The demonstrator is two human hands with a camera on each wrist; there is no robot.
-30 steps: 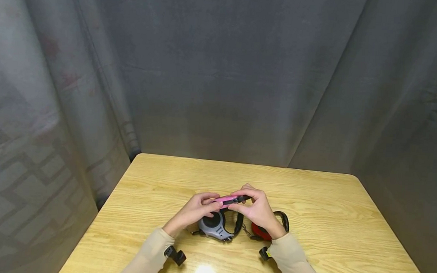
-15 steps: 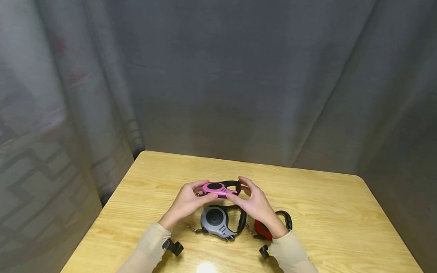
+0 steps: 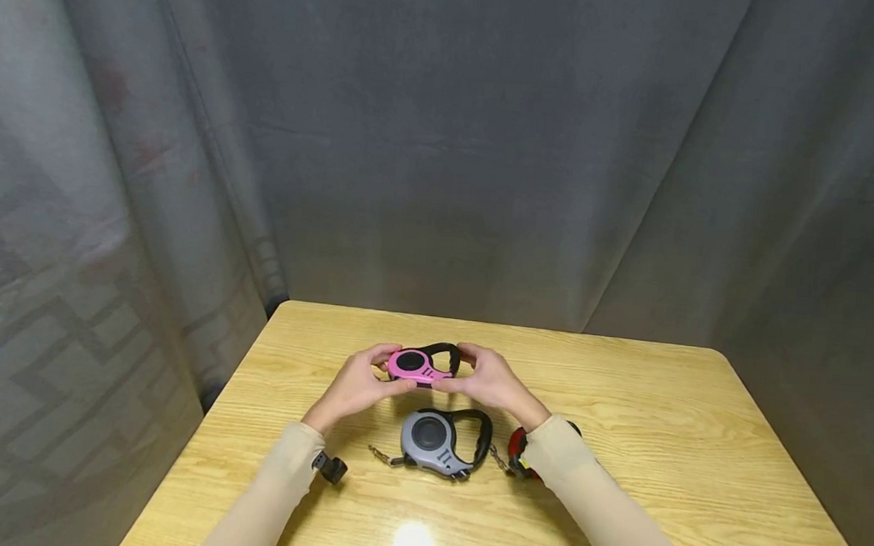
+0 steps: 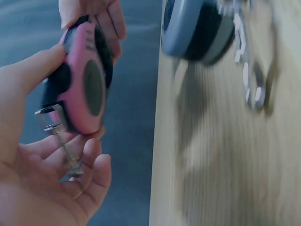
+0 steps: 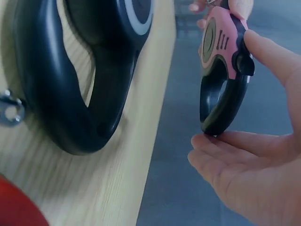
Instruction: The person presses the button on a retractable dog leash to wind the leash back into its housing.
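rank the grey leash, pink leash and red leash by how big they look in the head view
1. grey leash, lying on the table
2. pink leash, held by both hands, looks slightly smaller, though it sits farther from the camera, so unsure
3. red leash, mostly hidden behind the right sleeve; true size unclear

Your left hand (image 3: 355, 382) and right hand (image 3: 489, 379) hold one leash reel (image 3: 418, 364) between them above the desk (image 3: 696, 456), left hand at its left end, right hand at its right. A second reel (image 3: 434, 440) lies on the desk nearer you, and a third reel (image 3: 515, 463) lies to its right, partly under your right sleeve (image 3: 589, 491).
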